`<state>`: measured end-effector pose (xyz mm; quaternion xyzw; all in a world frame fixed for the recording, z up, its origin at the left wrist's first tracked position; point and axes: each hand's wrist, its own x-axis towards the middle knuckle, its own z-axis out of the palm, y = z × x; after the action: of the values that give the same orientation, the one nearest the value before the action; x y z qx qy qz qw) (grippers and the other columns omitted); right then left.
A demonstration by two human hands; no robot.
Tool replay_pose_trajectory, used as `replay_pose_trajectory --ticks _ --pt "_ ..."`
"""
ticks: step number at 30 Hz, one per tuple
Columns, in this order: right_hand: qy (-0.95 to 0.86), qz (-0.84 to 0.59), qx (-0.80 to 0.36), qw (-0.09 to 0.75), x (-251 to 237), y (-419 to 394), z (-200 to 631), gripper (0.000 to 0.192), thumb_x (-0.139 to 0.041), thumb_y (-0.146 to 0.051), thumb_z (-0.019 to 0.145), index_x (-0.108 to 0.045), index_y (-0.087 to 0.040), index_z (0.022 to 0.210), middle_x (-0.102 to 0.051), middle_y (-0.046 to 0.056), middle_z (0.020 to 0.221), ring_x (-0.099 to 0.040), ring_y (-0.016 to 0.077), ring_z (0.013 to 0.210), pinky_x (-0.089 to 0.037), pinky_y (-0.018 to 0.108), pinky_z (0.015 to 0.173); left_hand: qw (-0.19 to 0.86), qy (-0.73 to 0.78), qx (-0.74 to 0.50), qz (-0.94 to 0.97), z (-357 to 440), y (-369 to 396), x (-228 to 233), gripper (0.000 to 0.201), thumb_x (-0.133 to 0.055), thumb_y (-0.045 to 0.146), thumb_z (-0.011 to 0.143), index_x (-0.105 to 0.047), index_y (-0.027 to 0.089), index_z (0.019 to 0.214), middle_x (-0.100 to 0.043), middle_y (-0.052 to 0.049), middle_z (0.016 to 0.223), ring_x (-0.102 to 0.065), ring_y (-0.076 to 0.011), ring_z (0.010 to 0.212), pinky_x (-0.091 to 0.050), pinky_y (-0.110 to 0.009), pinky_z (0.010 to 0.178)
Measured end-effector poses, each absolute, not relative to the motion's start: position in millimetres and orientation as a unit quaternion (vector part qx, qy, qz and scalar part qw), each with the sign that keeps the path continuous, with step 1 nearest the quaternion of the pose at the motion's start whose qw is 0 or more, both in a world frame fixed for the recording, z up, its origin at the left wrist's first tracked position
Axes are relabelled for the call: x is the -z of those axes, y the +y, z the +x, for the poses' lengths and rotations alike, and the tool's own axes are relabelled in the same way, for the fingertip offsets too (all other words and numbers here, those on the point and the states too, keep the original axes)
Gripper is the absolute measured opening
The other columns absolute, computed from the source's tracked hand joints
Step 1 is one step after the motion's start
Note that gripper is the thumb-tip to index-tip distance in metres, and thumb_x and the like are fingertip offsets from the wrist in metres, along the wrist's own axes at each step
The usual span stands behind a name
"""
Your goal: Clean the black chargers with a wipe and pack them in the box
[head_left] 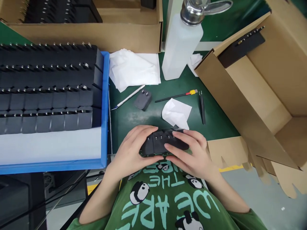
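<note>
Grip: left hand (130, 150) and right hand (192, 155) both closed around a row of black plug adapters (163, 143), pressed together at the bench edge.
Progress: blue tray (105, 105) left of the grip looks mostly filled; one loose adapter (143, 99) lies just beyond.
Surface: green mat (216, 121); scalpel (128, 97), tweezers (202, 108), wipes (177, 112).
Room: cardboard box (263, 83) to the right.

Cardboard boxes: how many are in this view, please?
2. One cardboard box stands at the top, behind the blue tray. The other cardboard box lies open on the right. More may be out of frame.
</note>
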<state>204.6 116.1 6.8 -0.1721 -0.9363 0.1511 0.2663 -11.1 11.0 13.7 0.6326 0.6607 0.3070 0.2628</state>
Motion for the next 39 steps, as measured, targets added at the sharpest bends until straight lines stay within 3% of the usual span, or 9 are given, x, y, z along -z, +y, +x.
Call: replay_pose_trajectory --ticks 3,6,10,13,17,22,27,33,39 --pt "-0.926 -0.148 -0.203 0.283 -1 116 209 0.026 -0.075 -0.015 0.082 -0.072 -0.028 0.104 -0.061 0.007 0.130 -0.046 0.0285 0.126 -0.049 0.045 0.098 0.254 0.656 -0.309 0.640 -12 12 -12 0.062 -0.078 0.043 0.083 -0.048 0.024 0.134 -0.064 -0.009 0.128 -0.061 -0.0253 0.120 -0.049 -0.040 0.106" --pt "-0.911 -0.128 -0.272 0.282 0 119 216 0.006 -0.074 -0.030 0.085 -0.069 -0.028 0.086 -0.060 0.005 0.132 -0.046 0.0321 0.130 -0.048 0.051 0.098 0.251 0.658 -0.300 0.643 -13 11 -12 0.063 -0.078 0.042 0.083 -0.048 0.024 0.135 -0.063 -0.009 0.130 -0.060 -0.0261 0.121 -0.049 -0.041 0.105" --pt "-0.887 -0.214 -0.274 0.304 -6 121 216 0.033 -0.068 -0.050 0.089 -0.060 -0.028 0.112 -0.056 0.012 0.135 -0.051 0.0352 0.125 -0.047 0.057 0.099 0.230 0.664 -0.286 0.652 -12 10 -16 0.065 -0.077 0.044 0.083 -0.047 0.023 0.137 -0.064 -0.010 0.130 -0.060 -0.0279 0.122 -0.047 -0.043 0.106" --pt "-0.911 -0.245 -0.215 0.254 -10 119 209 0.057 -0.073 -0.052 0.085 -0.053 -0.028 0.132 -0.050 0.015 0.141 -0.049 0.0367 0.127 -0.047 0.059 0.101 0.198 0.667 -0.261 0.669 -10 12 -20 0.065 -0.076 0.044 0.084 -0.046 0.022 0.137 -0.064 -0.011 0.130 -0.060 -0.0291 0.121 -0.047 -0.044 0.105" --pt "-0.941 -0.174 -0.157 0.245 -11 116 204 0.036 -0.076 -0.034 0.085 -0.064 -0.030 0.118 -0.053 0.011 0.140 -0.044 0.0345 0.131 -0.049 0.055 0.101 0.177 0.667 -0.234 0.685 -9 16 -23 0.060 -0.076 0.043 0.084 -0.049 0.020 0.133 -0.066 -0.011 0.129 -0.062 -0.0301 0.119 -0.049 -0.045 0.103" --pt "-0.920 -0.155 -0.219 0.286 -2 116 205 0.022 -0.070 -0.011 0.085 -0.066 -0.027 0.099 -0.061 0.007 0.132 -0.051 0.0292 0.126 -0.053 0.050 0.098 0.184 0.661 -0.229 0.690 -7 17 -21 0.053 -0.075 0.038 0.086 -0.051 0.021 0.130 -0.068 -0.010 0.126 -0.065 -0.0289 0.116 -0.051 -0.044 0.100" --pt "-0.931 -0.154 -0.181 0.276 0 117 205 0.030 -0.066 -0.010 0.086 -0.066 -0.031 0.107 -0.063 0.006 0.131 -0.052 0.0271 0.123 -0.053 0.050 0.096 0.190 0.663 -0.238 0.684 -6 17 -18 0.052 -0.074 0.038 0.086 -0.051 0.022 0.130 -0.069 -0.010 0.125 -0.066 -0.0291 0.115 -0.051 -0.046 0.099" --pt "-0.942 -0.135 -0.141 0.272 -3 119 204 0.026 -0.065 -0.008 0.084 -0.066 -0.029 0.098 -0.064 0.006 0.128 -0.051 0.0267 0.120 -0.054 0.048 0.092 0.197 0.662 -0.243 0.681 -7 17 -18 0.051 -0.074 0.038 0.086 -0.052 0.021 0.129 -0.069 -0.010 0.125 -0.066 -0.0297 0.114 -0.052 -0.046 0.098" --pt "-0.942 -0.142 -0.167 0.254 -1 119 206 0.031 -0.065 -0.008 0.083 -0.066 -0.033 0.102 -0.062 0.003 0.134 -0.051 0.0276 0.122 -0.051 0.051 0.094 0.212 0.661 -0.250 0.675 -6 19 -19 0.048 -0.073 0.038 0.087 -0.053 0.024 0.128 -0.070 -0.009 0.124 -0.067 -0.0296 0.113 -0.052 -0.047 0.097"
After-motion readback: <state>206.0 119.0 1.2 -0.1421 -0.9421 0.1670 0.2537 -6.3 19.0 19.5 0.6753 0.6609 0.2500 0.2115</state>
